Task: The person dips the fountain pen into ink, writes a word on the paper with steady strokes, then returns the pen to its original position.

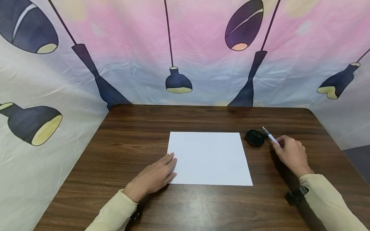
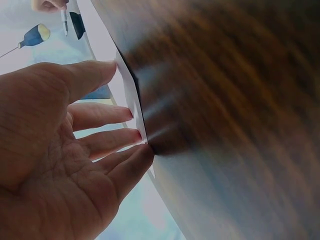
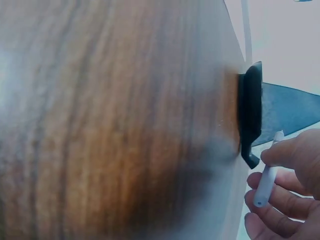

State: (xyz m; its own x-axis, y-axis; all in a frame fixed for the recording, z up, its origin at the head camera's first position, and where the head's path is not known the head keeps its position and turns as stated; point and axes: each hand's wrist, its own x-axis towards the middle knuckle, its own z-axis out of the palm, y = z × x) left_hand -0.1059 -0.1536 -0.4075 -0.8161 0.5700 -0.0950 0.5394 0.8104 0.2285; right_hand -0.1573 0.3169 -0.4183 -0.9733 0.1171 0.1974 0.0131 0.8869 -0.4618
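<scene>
A blank white sheet of paper [image 1: 209, 158] lies on the brown wooden table. On its left edge rests my left hand [image 1: 154, 175], fingers extended. In the left wrist view the fingertips [image 2: 131, 114] are right at the paper's edge. To the right of the sheet, my right hand [image 1: 292, 154] holds a slim white pen [image 1: 273, 138], pinched between thumb and fingers and pointing away from me. The right wrist view shows the pen's white barrel [image 3: 266, 187] across the curled fingers. Just left of the pen sits a round, low black object [image 1: 254, 138] with a short tab.
The wooden table [image 1: 121, 160] has rounded far corners. Behind it hangs a pastel cloth [image 1: 138, 80] printed with dark lamps. A dark band is on each wrist, below pale yellow sleeves [image 1: 326, 199].
</scene>
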